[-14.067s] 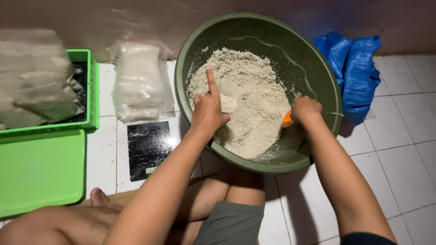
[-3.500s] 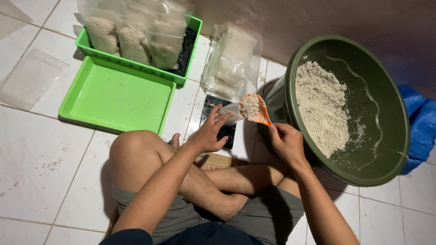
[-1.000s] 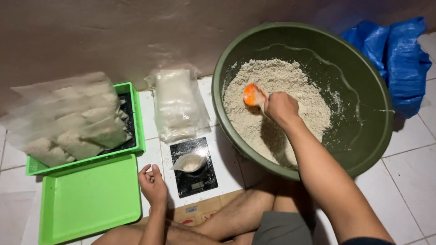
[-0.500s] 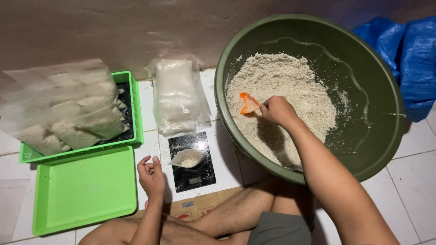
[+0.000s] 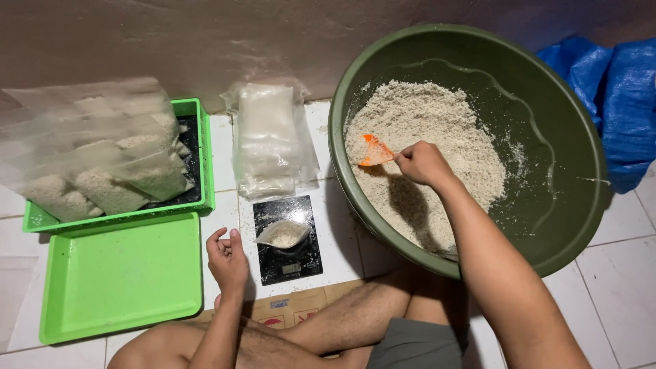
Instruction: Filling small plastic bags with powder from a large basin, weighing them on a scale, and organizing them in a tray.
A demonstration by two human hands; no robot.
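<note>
Right hand [image 5: 424, 162] clamped on orange scoop [image 5: 374, 151], dug into grain pile [image 5: 427, 147] in green basin [image 5: 471, 147]. Left hand [image 5: 227, 260] loose, empty, just left of scale [image 5: 287, 239] w/ part-filled bag [image 5: 282, 234]. Best: small scoops, level, slow tip-in.

right hand [image 5: 422, 162] holds orange scoop [image 5: 375, 151] in grain (left hand [image 5: 228, 260] idle).

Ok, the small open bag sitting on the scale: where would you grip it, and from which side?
Probably at the open top rim of the small bag, pinched from the left, where the left hand rests beside the scale. The bag sits upright and part filled, so its lower half is soft and would bulge; the right hand holds the orange scoop.
</note>
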